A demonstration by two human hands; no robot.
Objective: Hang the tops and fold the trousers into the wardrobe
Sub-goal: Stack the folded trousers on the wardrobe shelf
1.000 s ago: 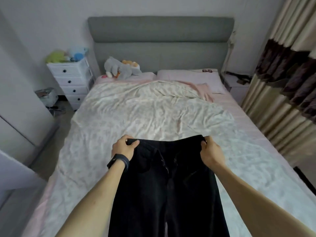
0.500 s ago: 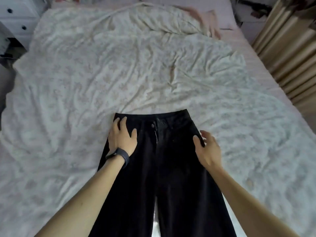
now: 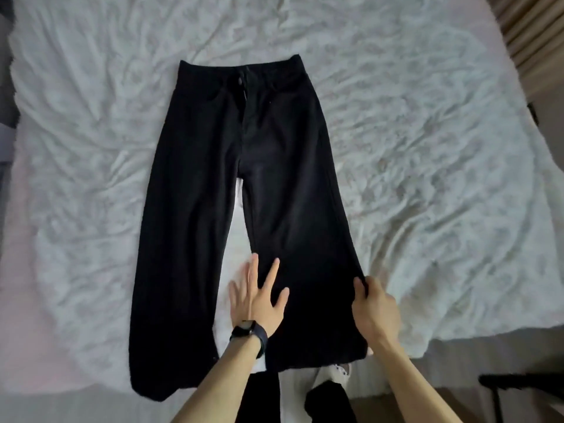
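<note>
Trousers (image 3: pixel 244 166): flat on our bed (image 3: pixel 427 148), centre frame, waistband up, hems by us.
Long axis: top to bottom, away from our hands.
Left hand (image 3: pixel 256 300): fingers spread flat on the frame-right leg (image 3: pixel 305 224), lower centre.
Right hand (image 3: pixel 374 309): pinches that leg's outer edge; we judge it leads the fold.

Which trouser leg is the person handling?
The right-side leg: the left hand lies flat on it, and the right hand pinches its outer edge. The other leg lies untouched.

Blk watch (image 3: pixel 246 329), dark strap, L wrist; bare forearms (image 3: pixel 213 387); dark-clad legs (image 3: pixel 263 403).
</note>
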